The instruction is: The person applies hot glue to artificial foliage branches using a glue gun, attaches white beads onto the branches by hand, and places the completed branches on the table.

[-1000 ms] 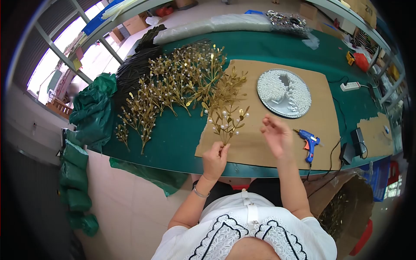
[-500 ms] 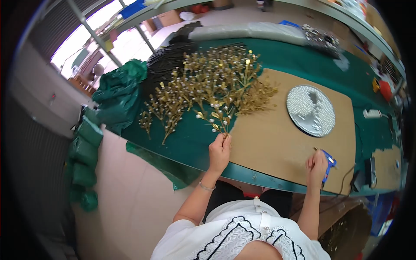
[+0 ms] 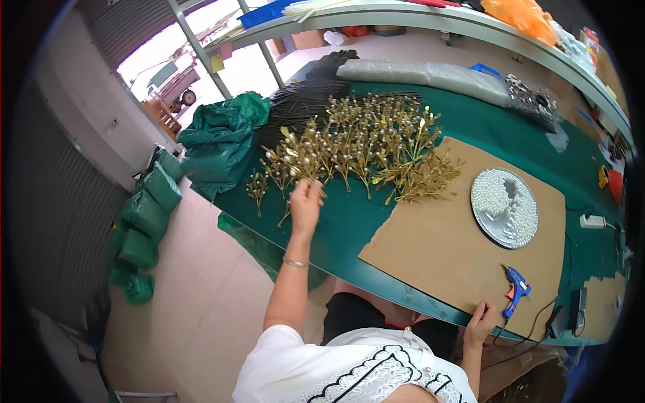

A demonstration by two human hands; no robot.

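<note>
My left hand (image 3: 306, 203) is closed at the near left of the pile of gold branches (image 3: 376, 134), its fingers pinched on a gold pearl spray (image 3: 293, 156) that overlaps the pile. Small white pearls and gold leaves show above the fingertips. My right hand (image 3: 480, 324) is at the near edge of the cardboard sheet (image 3: 430, 248), with fingers curled together and nothing visible in them. Just right of it lies a blue glue gun (image 3: 516, 290), apart from the hand, nozzle pointing away. Farther back on the cardboard, a round tray (image 3: 474, 213) holds white pearls.
Dark thin stems (image 3: 302, 104) and a green plastic bag (image 3: 225, 138) lie at the table's left. Clear wrapped rolls (image 3: 423, 77) line the back. A power strip (image 3: 592, 221) and cables lie at the right. A shelf (image 3: 376, 15) spans above.
My left hand has moved left with the spray, to the pile. My right hand has come away from the glue gun toward the table edge. The view has shifted.
</note>
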